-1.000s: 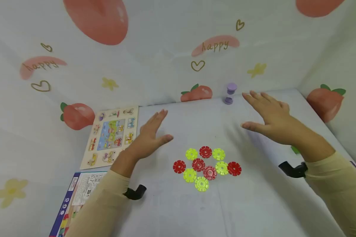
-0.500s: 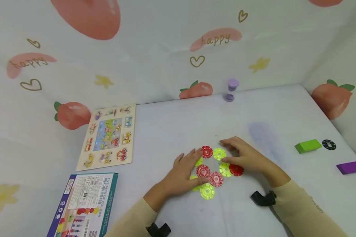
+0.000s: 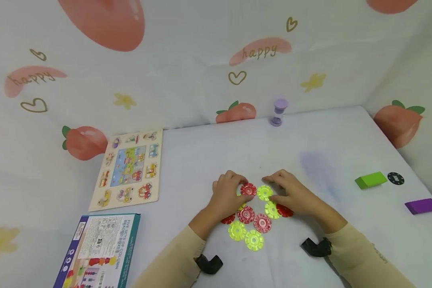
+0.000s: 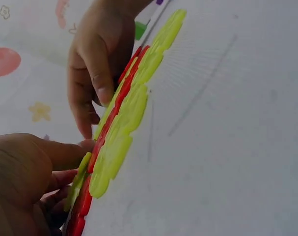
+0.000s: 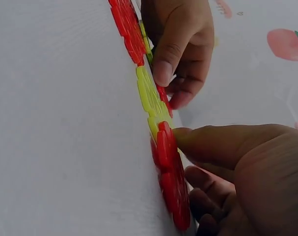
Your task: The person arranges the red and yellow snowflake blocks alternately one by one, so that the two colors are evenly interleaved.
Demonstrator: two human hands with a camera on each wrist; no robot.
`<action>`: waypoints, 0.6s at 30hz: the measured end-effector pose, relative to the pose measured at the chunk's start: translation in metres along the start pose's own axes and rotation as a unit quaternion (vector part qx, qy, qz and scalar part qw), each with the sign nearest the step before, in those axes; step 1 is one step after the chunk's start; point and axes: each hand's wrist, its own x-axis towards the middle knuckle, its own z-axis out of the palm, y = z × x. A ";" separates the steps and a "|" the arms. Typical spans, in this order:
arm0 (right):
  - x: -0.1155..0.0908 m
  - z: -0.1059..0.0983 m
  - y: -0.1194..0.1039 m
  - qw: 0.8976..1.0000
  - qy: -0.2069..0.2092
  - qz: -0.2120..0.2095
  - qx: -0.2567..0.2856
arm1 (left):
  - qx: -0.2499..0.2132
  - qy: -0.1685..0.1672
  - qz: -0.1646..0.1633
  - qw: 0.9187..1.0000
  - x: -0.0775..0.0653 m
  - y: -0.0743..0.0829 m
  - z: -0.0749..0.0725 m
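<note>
In the head view, several red and yellow-green notched plastic discs lie in a cluster on the white table. My left hand (image 3: pixel 227 197) pinches the far red interlocking disc (image 3: pixel 249 189), index finger at its far edge and thumb at its near edge. Beside it, my right hand (image 3: pixel 293 197) has thumb and index finger curled about a yellow interlocking disc (image 3: pixel 265 193). Another yellow disc (image 3: pixel 271 210) and a red disc (image 3: pixel 285 211) sit close by the right thumb. Both wrist views show the discs edge-on; in the right one, the right thumb (image 5: pixel 207 142) meets a disc's edge.
A wooden picture puzzle board (image 3: pixel 127 170) and a printed box (image 3: pixel 99 248) lie on the left. A purple sand timer (image 3: pixel 279 112) stands at the back. Right of the hands are a green block (image 3: pixel 371 180), a black chip (image 3: pixel 396 178) and a purple block (image 3: pixel 422 206).
Both hands came down from above the table to the discs. The left hand then moved from lying over the left discs to pinching the far red one, and some discs shifted slightly.
</note>
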 end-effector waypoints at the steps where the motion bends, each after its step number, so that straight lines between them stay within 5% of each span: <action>1: 0.000 0.000 0.000 1.000 -0.002 0.002 -0.002 | -0.008 -0.002 -0.007 1.000 0.002 0.000 0.000; 5: -0.001 0.000 -0.001 1.000 0.002 0.006 0.006 | -0.091 0.004 -0.022 0.996 0.004 -0.003 -0.003; 11: -0.001 -0.002 -0.004 1.000 0.002 -0.003 -0.002 | -0.229 0.058 -0.074 0.969 0.007 -0.020 -0.023; 15: 0.000 0.000 -0.005 0.999 -0.008 -0.013 -0.028 | -0.233 0.128 -0.142 0.953 0.014 -0.049 -0.043; 18: 0.000 0.002 -0.005 1.000 -0.007 -0.001 -0.024 | -0.192 0.179 -0.199 0.944 0.019 -0.076 -0.056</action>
